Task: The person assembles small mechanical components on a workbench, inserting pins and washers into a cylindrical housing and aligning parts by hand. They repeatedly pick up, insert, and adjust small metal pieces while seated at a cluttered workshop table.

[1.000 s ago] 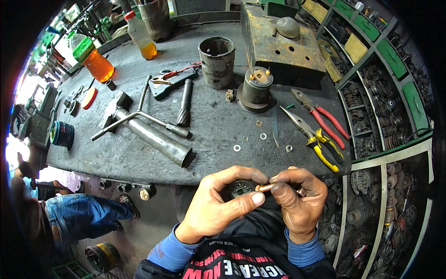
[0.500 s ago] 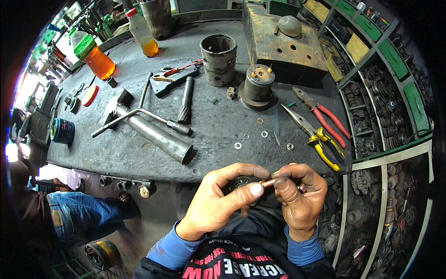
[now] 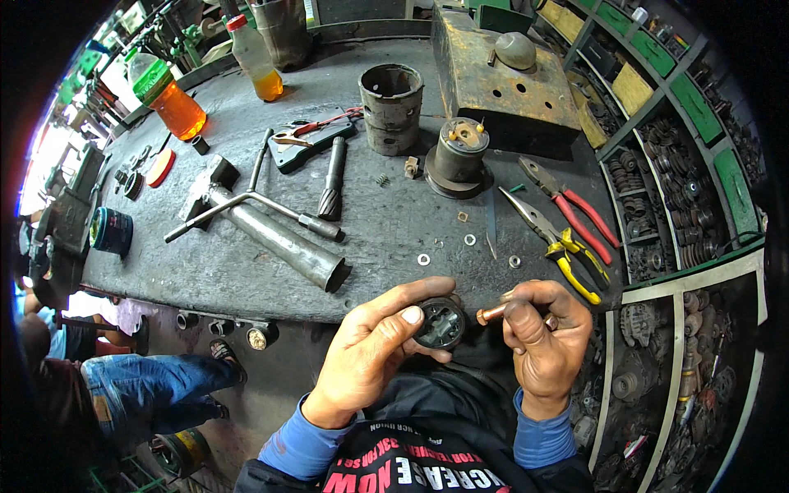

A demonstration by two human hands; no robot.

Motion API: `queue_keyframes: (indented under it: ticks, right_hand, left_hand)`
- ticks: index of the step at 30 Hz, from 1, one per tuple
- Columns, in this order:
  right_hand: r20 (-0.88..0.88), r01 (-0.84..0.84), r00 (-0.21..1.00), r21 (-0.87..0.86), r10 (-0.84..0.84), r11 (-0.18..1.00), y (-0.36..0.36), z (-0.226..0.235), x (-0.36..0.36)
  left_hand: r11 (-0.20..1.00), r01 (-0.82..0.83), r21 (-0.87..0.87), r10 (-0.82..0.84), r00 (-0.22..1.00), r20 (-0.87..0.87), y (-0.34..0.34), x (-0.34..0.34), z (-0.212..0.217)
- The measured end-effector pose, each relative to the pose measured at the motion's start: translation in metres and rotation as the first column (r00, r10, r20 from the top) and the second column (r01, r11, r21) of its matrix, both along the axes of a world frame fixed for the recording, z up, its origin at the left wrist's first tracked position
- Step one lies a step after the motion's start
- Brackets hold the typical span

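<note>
My left hand (image 3: 357,349) is closed around a round, dark cap-like part (image 3: 442,324), its hollow inner side facing up. Between thumb and fingertips, my right hand (image 3: 549,349) pinches a copper-coloured bolt (image 3: 492,314), its head pointing toward the cap. Bolt and cap are a small gap apart. Another coppery bit shows among the right fingers, too covered to make out. Both hands are in front of the bench's near edge. On the bench beyond them lie a pale washer (image 3: 423,260), another washer (image 3: 470,240) and a small nut (image 3: 514,261).
Yellow-handled pliers (image 3: 567,255) and red-handled pliers (image 3: 575,209) lie at right. A cylindrical solenoid-like part (image 3: 460,160) and an open metal cylinder (image 3: 390,115) stand farther back. At left are a pipe-handled hammer (image 3: 271,238) and a Y-shaped wrench (image 3: 246,197). Someone in jeans (image 3: 156,382) is at lower left.
My hands have moved apart. The right one has drawn the copper bolt away to the right, and the cap in my left hand now shows more fully.
</note>
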State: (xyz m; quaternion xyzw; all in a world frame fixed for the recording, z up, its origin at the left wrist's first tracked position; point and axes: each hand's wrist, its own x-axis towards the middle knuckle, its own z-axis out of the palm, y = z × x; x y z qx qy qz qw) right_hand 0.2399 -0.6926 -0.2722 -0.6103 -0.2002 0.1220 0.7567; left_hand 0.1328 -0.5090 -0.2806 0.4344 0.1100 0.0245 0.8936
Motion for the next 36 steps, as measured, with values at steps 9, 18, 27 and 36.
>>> queue_keyframes:
  ticks: [9, 18, 27, 36]
  right_hand:
    - [0.380, 0.083, 0.922, -0.373, 0.071, 0.924, 0.009, 0.009, 0.026]
    - [0.693, 0.237, 0.686, -0.501, 0.221, 0.833, 0.031, 0.000, 0.055]
    - [0.678, 0.238, 0.707, -0.495, 0.200, 0.836, 0.032, -0.003, 0.052]
    - [0.053, -0.145, 0.980, -0.460, 0.189, 0.876, 0.001, 0.015, 0.047]
  left_hand:
    - [0.988, -0.085, -0.130, 0.087, 0.996, 0.007, 0.008, -0.006, -0.004]
    - [0.978, -0.117, -0.171, 0.118, 0.993, -0.008, 0.011, -0.010, -0.007]
    - [0.977, -0.120, -0.175, 0.123, 0.992, 0.007, 0.012, -0.007, -0.009]
    - [0.977, -0.122, -0.177, 0.124, 0.992, -0.001, 0.013, -0.007, -0.010]
